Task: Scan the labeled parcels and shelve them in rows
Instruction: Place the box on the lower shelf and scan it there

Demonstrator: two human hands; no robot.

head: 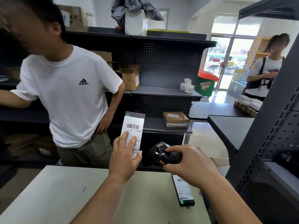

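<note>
Left grip (124, 159) raised, fingers (130, 141) straight, thumb pinching, right grip (189, 165) curled closed

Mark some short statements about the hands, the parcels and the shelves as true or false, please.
1. The left hand holds a white labelled parcel upright. True.
2. The right hand is empty. False: it grips a black scanner.
3. A second labelled parcel lies flat on the table. True.
4. The brown box stands on the table. False: it lies on a shelf.
</note>
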